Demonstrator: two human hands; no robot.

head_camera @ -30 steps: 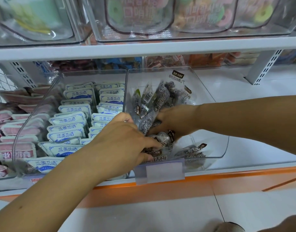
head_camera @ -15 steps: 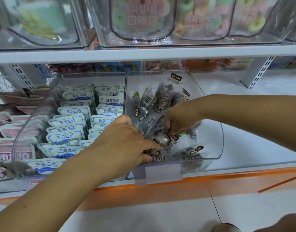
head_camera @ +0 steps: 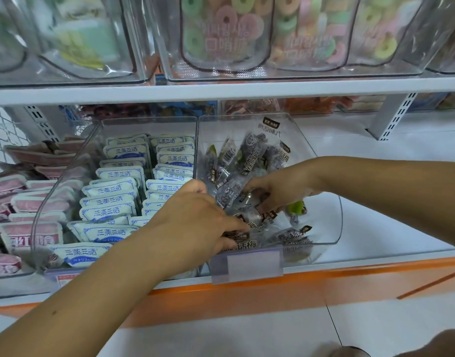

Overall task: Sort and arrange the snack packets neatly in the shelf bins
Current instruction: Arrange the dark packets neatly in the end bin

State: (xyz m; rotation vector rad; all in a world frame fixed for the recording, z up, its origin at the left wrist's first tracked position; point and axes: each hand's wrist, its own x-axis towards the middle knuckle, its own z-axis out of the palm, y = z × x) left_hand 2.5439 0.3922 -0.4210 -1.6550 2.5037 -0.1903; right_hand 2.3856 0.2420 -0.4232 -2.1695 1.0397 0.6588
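A clear plastic bin (head_camera: 327, 176) on the lower shelf holds several clear packets of dark plums (head_camera: 249, 158), some upright at the back, others lying loose at the front. My left hand (head_camera: 198, 217) reaches over the bin's front left corner and its fingers pinch a front packet (head_camera: 243, 242). My right hand (head_camera: 278, 189) is inside the bin from the right, fingers curled round packets in the middle of the pile. The fingertips of both hands are partly hidden among the packets.
To the left stands a clear bin (head_camera: 66, 181) with neat rows of white and blue packets (head_camera: 118, 173). Pink packets (head_camera: 36, 204) fill the bin further left. Bare white shelf (head_camera: 391, 181) lies to the right. The upper shelf (head_camera: 221, 91) carries bins of ring candy (head_camera: 226, 27).
My right hand has slid a little forward and down into the plum packets, shifting them. My left hand stays at the bin's front corner. The camera has tilted slightly.
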